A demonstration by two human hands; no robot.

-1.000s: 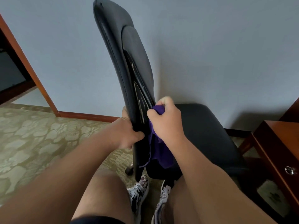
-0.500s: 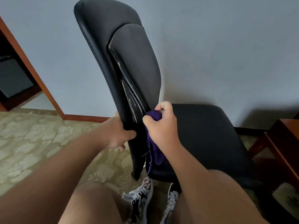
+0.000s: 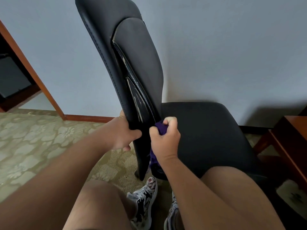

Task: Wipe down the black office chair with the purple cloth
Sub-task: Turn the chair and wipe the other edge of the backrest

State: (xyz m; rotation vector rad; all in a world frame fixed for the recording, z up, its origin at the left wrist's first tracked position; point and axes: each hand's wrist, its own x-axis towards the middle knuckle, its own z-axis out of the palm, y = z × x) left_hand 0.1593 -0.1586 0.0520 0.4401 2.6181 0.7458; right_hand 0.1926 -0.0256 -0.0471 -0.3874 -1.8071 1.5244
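The left hand (image 3: pixel 122 133) grips the left edge of the black office chair's (image 3: pixel 132 63) upright backrest, with the thumb across the near face and the fingers wrapped behind. Just right of it, the right hand (image 3: pixel 165 138) is fisted round the purple cloth (image 3: pixel 160 127), holding it against the backrest's lower right edge beside the seat. More cloth hangs below the wrist. Patterned sneakers (image 3: pixel 146 201) stand on the carpet (image 3: pixel 33 138) beneath. A wooden desk (image 3: pixel 292 140) sits at the right edge.

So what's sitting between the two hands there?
The lower back of the black chair: the left hand grips its edge, and the right hand holds the purple cloth at its other side. Head view.
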